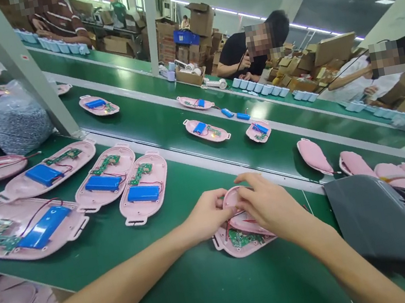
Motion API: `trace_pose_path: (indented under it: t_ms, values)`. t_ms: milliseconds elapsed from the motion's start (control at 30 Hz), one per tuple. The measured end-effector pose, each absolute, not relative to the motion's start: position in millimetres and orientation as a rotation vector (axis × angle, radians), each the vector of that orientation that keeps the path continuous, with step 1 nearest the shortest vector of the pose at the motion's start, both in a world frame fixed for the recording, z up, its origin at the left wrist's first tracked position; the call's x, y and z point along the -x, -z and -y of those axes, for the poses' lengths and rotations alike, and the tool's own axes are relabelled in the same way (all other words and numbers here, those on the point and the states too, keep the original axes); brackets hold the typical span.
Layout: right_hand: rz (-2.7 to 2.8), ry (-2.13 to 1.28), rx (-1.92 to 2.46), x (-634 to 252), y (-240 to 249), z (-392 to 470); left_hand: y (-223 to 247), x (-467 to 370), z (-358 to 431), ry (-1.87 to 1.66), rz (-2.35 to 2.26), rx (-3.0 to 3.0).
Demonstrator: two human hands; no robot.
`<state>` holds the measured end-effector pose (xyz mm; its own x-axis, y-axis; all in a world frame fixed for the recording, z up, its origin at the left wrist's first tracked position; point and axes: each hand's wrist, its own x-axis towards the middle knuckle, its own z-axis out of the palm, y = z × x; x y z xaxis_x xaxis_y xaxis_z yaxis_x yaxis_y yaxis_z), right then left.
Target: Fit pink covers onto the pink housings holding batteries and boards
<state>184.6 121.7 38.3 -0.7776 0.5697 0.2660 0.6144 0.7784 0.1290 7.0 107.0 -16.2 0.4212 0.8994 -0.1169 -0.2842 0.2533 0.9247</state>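
My left hand (210, 213) and my right hand (264, 203) are both closed on a pink plastic cover (243, 221), tilted over a pink shell (239, 249). Inside that shell a green circuit board (243, 238) shows, with a thin red wire (227, 231) at its left. My right fingers hide part of the cover, and no battery is visible in this shell. Left of my hands lies another pink shell (131, 215) holding a blue battery (143, 193) and a green board (141, 173).
More open shells (26, 240) with batteries lie at the left. A bag of small metal parts (20, 121) stands behind them. At right is a dark machine with a red display (388, 228), near closed pink cases (313, 155). People (258, 47) sit across the green conveyor (150, 124).
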Motion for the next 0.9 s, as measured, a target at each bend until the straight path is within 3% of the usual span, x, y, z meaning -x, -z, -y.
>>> trace_pose_path:
  t_ms: [133,267,367,567,633,800,900]
  values:
    - [2.61,0.308,1.207,-179.7,-42.6,-119.3,14.8,-8.1,-101.3,-0.926,-0.762,-1.029]
    - [2.425,-0.202,1.658,-193.1,-53.5,-125.7,12.2,-6.8,-96.2,-0.956,-0.841,-1.111]
    - [2.476,-0.646,1.541,-201.1,-57.4,-130.7,8.4,-6.6,-96.8,-0.996,-0.888,-1.26]
    - [2.39,-0.782,1.509,-191.7,-61.6,-123.6,2.8,-7.0,-93.6,-0.975,-0.89,-1.545]
    - [2.385,-0.673,1.363,-191.5,-60.0,-110.1,-2.8,2.4,-89.3,-0.94,-0.847,-1.627]
    - [2.188,0.351,0.588,-192.1,-25.5,-66.3,-35.7,41.0,-96.3,-0.488,-0.795,-1.808]
    - [2.128,0.421,0.575,-193.8,1.5,-59.0,-53.3,37.7,-115.1,-0.26,-0.85,-1.792]
